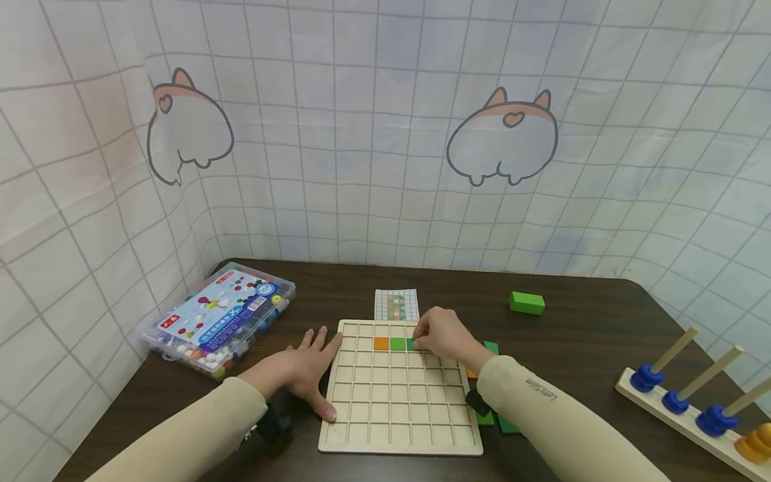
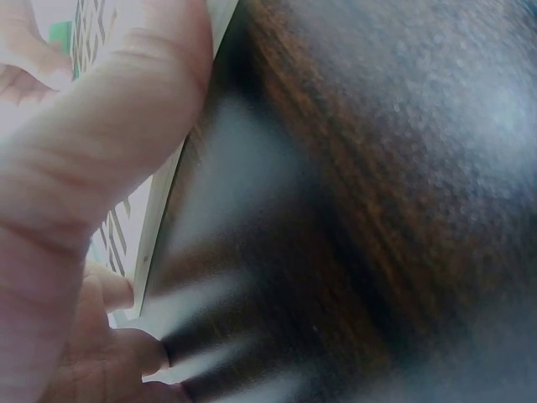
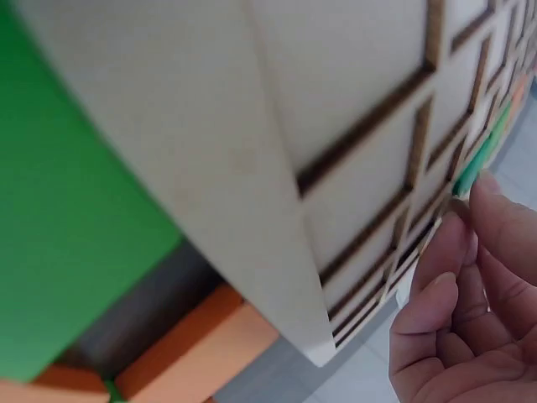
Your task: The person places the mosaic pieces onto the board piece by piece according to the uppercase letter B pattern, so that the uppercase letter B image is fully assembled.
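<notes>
A wooden grid board (image 1: 379,395) lies flat on the dark table. In one of its upper rows sit an orange square tile (image 1: 381,343) and a light green square tile (image 1: 397,344). Beside them, my right hand (image 1: 447,338) pinches a dark green square tile (image 3: 471,172) at the neighbouring cell, its thumb and fingertips partly covering it. My left hand (image 1: 304,371) has its fingers spread along the board's left side, the thumb resting at the edge. A small printed pattern card (image 1: 396,304) lies just beyond the board's far edge.
Green tiles (image 1: 508,424) and orange pieces (image 3: 201,340) lie right of the board, partly under my right forearm. A green block (image 1: 527,303) stands farther back. At left is a clear plastic case (image 1: 223,314); at right, a peg stand (image 1: 680,415) with blue rings.
</notes>
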The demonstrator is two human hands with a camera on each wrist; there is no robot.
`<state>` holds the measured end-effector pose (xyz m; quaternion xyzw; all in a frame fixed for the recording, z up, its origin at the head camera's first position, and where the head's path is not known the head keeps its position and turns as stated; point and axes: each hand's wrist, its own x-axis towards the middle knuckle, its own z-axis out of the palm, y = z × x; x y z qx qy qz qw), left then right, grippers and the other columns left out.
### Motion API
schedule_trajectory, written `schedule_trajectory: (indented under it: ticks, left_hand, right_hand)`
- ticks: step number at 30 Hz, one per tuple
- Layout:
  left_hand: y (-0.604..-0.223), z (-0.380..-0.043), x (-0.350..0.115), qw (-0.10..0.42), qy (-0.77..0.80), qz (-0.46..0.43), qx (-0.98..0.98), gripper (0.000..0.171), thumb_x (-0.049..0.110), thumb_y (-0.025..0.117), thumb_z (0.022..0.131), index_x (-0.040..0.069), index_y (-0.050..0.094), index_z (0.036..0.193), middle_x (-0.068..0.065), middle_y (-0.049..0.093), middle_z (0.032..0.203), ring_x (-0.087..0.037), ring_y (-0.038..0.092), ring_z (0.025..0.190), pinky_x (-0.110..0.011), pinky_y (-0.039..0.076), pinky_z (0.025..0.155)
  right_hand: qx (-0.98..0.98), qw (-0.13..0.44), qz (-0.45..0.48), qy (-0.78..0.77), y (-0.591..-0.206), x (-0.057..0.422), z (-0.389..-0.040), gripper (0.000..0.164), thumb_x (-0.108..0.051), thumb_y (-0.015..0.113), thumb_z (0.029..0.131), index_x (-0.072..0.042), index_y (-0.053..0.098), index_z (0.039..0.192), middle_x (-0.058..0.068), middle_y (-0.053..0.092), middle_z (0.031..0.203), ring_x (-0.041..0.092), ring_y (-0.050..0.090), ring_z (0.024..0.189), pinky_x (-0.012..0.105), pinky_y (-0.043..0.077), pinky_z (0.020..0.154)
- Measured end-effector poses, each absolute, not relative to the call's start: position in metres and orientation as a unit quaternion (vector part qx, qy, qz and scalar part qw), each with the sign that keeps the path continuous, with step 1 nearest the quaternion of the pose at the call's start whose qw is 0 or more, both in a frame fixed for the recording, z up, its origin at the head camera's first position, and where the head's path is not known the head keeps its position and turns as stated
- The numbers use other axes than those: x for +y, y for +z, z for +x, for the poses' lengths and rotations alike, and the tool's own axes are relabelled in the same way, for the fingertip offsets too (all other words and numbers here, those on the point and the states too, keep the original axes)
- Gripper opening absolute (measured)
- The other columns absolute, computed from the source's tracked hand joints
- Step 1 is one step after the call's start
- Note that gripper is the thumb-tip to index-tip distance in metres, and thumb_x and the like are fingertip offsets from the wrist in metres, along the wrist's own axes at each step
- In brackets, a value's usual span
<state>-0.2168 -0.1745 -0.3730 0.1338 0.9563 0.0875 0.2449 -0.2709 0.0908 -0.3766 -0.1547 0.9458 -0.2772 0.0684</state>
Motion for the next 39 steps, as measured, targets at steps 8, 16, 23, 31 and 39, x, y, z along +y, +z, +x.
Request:
schedule_trajectory:
  ticks: [8,16,23,31,39]
  left_hand:
    - [-0.385,-0.226,-0.178,0.251,0.089,0.133,0.955,0.143,0.067,0.088,0.061,0.009,0.007,0.165,-0.028,0.000,0.170,-0.052,0.002,0.156,-0.077,0.017,0.115]
    - [-0.381,-0.224,-0.177,0.252,0.092,0.129,0.955,0.141,0.061,0.091,0.063,0.005,0.009,0.164,-0.029,0.002,0.170,-0.053,0.003,0.156,-0.077,0.018,0.115]
    - [-0.377,-0.218,-0.178,0.244,0.099,0.147,0.954,0.137,0.054,0.092,0.068,0.004,0.008,0.164,-0.030,0.001,0.169,-0.053,0.004,0.156,-0.076,0.019,0.115]
    - [-0.378,-0.218,-0.178,0.243,0.104,0.150,0.953,0.137,0.052,0.092,0.069,0.004,0.007,0.164,-0.031,0.000,0.169,-0.054,0.003,0.155,-0.076,0.019,0.115]
    - [-0.378,-0.220,-0.179,0.254,0.106,0.146,0.950,0.141,0.058,0.091,0.067,0.004,0.005,0.164,-0.031,-0.002,0.169,-0.053,0.002,0.155,-0.077,0.018,0.115]
  right_hand:
    - [0.942,0.068,-0.142,-0.297,-0.367,0.123,-0.275,0.009,-0.009,0.073,0.094,-0.004,0.078,0.099,0.005,0.071,0.091,0.016,0.060,0.078,0.032,0.052,0.071]
    - [0.944,0.065,-0.141,-0.291,-0.368,0.181,-0.278,0.012,-0.009,0.070,0.096,-0.002,0.075,0.105,0.006,0.070,0.093,0.018,0.061,0.078,0.033,0.054,0.071]
    - [0.945,0.065,-0.134,-0.291,-0.368,0.217,-0.272,0.013,-0.007,0.070,0.096,0.001,0.072,0.106,0.008,0.070,0.094,0.019,0.064,0.081,0.037,0.057,0.074]
    - [0.944,0.083,-0.142,-0.288,-0.375,0.235,-0.263,0.008,-0.005,0.073,0.093,-0.002,0.073,0.100,0.004,0.070,0.089,0.016,0.062,0.078,0.037,0.056,0.074]
    - [0.941,0.096,-0.152,-0.286,-0.381,0.242,-0.253,0.010,-0.007,0.077,0.090,-0.004,0.073,0.099,0.002,0.069,0.087,0.015,0.060,0.076,0.033,0.053,0.070]
